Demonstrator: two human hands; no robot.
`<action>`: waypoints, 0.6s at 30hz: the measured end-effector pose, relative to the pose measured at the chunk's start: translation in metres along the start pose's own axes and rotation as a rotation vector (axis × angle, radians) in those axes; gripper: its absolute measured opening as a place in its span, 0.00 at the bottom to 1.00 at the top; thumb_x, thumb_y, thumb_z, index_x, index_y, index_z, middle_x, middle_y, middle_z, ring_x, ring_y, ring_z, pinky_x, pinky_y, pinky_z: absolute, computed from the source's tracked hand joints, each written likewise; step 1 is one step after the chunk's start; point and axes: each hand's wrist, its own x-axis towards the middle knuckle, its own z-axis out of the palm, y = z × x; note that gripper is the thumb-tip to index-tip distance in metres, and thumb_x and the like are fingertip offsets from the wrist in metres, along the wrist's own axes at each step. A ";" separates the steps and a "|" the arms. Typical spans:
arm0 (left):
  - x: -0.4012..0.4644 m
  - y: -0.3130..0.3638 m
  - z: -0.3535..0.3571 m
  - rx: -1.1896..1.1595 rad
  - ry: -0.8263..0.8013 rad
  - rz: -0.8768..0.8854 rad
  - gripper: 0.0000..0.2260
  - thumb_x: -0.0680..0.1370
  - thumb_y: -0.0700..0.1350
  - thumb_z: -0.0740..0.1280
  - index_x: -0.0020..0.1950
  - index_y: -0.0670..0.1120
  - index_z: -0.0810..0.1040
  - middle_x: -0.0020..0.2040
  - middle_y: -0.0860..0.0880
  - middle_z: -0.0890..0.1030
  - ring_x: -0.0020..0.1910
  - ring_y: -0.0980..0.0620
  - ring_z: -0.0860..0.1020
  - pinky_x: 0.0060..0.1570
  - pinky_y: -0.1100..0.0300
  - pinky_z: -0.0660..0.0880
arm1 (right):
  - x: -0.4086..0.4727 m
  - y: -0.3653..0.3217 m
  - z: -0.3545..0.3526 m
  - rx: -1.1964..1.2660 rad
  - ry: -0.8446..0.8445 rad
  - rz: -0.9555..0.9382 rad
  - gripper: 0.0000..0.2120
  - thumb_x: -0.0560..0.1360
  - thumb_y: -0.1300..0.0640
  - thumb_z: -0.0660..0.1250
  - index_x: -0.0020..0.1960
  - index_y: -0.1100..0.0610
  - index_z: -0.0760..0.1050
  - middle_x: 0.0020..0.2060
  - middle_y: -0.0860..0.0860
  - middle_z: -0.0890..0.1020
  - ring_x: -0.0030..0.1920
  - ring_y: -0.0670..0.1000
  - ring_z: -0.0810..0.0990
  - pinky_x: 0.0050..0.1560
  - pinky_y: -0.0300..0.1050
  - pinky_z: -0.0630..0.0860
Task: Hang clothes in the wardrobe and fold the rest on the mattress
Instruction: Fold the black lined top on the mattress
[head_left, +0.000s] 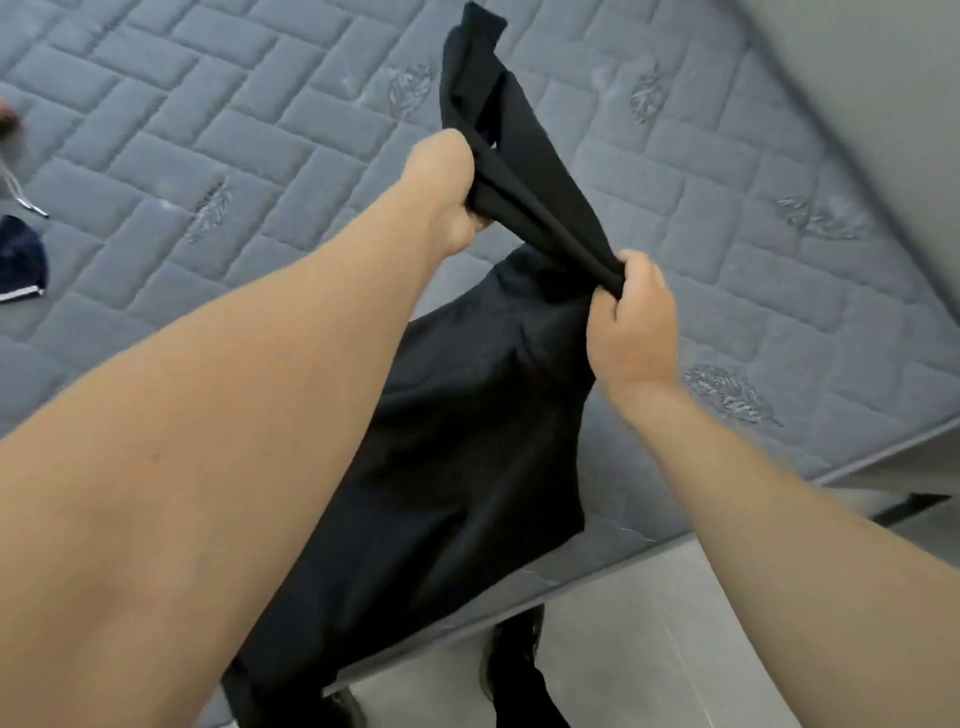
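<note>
A black garment hangs in the air over the near edge of the grey quilted mattress. My left hand is closed on a bunched fold of it, higher and farther away. My right hand pinches the same stretched band of cloth lower down and to the right. A loose end of the garment sticks up beyond my left hand, and its main body droops down between my forearms, hiding part of the mattress edge. No wardrobe is in view.
A dark blue piece of clothing with a white stripe lies at the mattress's left edge, a cord just above it. A pale wall fills the upper right. Light floor tiles and dark shoes show below.
</note>
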 end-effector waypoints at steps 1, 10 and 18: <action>-0.011 0.010 -0.023 0.001 0.011 0.012 0.16 0.83 0.38 0.54 0.62 0.40 0.79 0.55 0.40 0.84 0.51 0.40 0.84 0.46 0.44 0.83 | -0.015 -0.017 0.009 0.004 -0.088 -0.056 0.17 0.74 0.59 0.58 0.61 0.62 0.75 0.54 0.57 0.78 0.53 0.53 0.74 0.51 0.42 0.67; -0.133 0.014 -0.481 0.427 0.811 -0.366 0.06 0.82 0.37 0.58 0.50 0.43 0.74 0.53 0.36 0.75 0.48 0.44 0.76 0.49 0.49 0.74 | -0.181 -0.130 0.164 0.066 -0.967 -0.358 0.14 0.79 0.54 0.63 0.64 0.55 0.76 0.57 0.49 0.78 0.57 0.48 0.77 0.62 0.47 0.73; -0.121 -0.040 -0.554 1.250 0.882 -0.056 0.24 0.74 0.47 0.68 0.69 0.43 0.69 0.68 0.37 0.70 0.68 0.35 0.68 0.67 0.44 0.66 | -0.104 -0.124 0.259 -0.372 -0.790 0.193 0.33 0.76 0.64 0.58 0.79 0.58 0.54 0.74 0.61 0.64 0.70 0.63 0.67 0.68 0.55 0.67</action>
